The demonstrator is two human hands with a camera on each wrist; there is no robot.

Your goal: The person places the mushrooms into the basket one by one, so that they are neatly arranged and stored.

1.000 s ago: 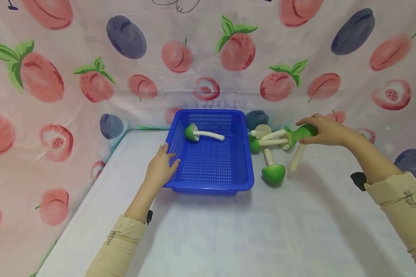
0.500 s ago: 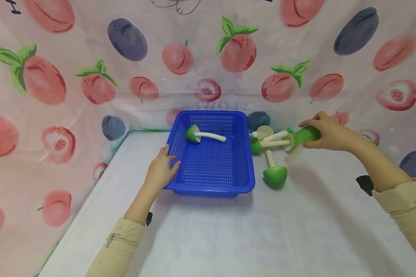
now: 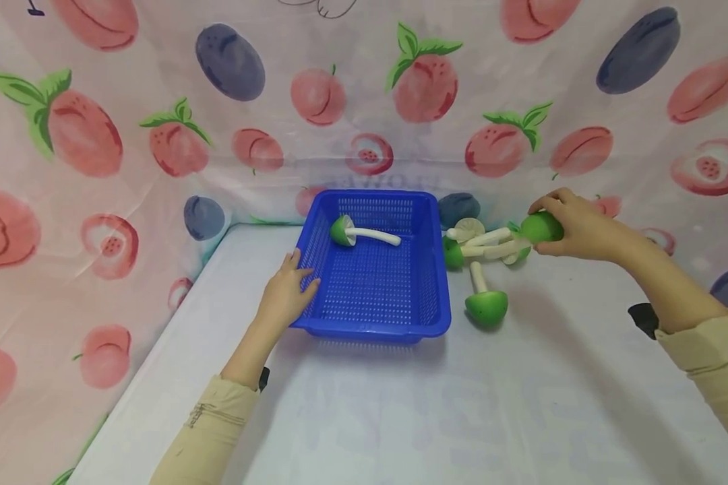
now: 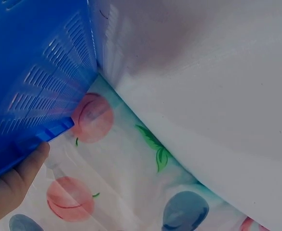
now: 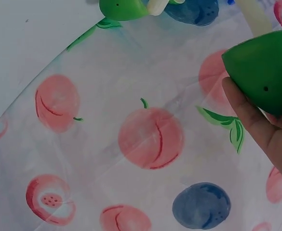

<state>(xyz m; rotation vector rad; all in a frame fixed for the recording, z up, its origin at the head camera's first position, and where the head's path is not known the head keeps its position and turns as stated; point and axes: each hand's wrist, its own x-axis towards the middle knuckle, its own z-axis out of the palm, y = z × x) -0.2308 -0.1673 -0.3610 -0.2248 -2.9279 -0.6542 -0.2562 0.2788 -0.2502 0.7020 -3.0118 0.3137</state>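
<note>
My right hand (image 3: 588,229) grips a toy mushroom (image 3: 541,227) by its green cap, the white stem pointing left. In the right wrist view the fingers (image 5: 256,118) lie against the underside of that mushroom's green cap (image 5: 266,67). My left hand (image 3: 282,296) holds the left rim of a blue plastic basket (image 3: 364,329); in the left wrist view one finger (image 4: 33,162) meets the basket's rim (image 4: 44,134). Inside the basket, near its back left, lies one green-capped mushroom (image 3: 342,231).
Several similar mushrooms (image 3: 453,253) lie piled right of the basket, and one mushroom (image 3: 487,308) lies in front of them, cap toward me. A white table (image 3: 461,417) carries everything. Behind and at the left hangs a fruit-printed cloth (image 3: 364,135).
The held mushroom's stem has swung from pointing down to pointing left, over the pile. My left hand keeps its place on the basket rim. The head view has shifted slightly.
</note>
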